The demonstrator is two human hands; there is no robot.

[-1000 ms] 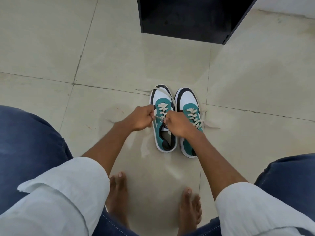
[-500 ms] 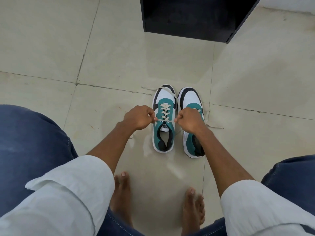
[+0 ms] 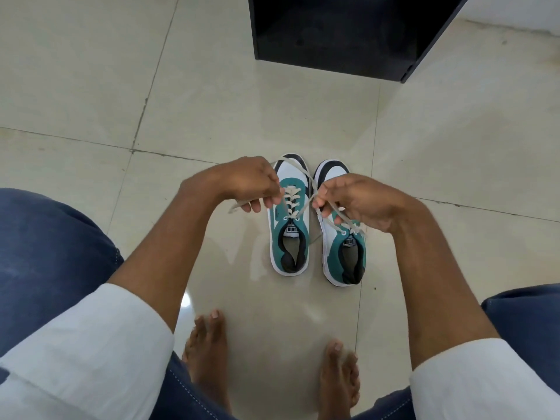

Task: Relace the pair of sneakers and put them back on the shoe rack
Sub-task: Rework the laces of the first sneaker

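Two hands (image 3: 239, 180) (image 3: 360, 201) pinching lace ends (image 3: 298, 209) in fingers, sneakers (image 3: 289, 237) beneath, black cabinet (image 3: 333, 34) beyond

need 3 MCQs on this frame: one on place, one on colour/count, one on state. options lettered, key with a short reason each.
1. Where do the sneakers stand?
A. on the floor, side by side
B. inside the black cabinet
C. on the person's lap

2. What colour are the laces?
A. red
B. cream
C. black

3. What are the hands doing?
A. resting flat on the knees
B. each pinching a lace end of the left sneaker
C. lifting the right sneaker by its heel

Key:
1 A: the left sneaker and right sneaker stand side by side on the floor, in front of the black cabinet.
2 B: the laces are cream against the teal uppers.
3 B: the left hand and right hand are raised, each with a grip on one lace end, and both sneakers are on the floor.
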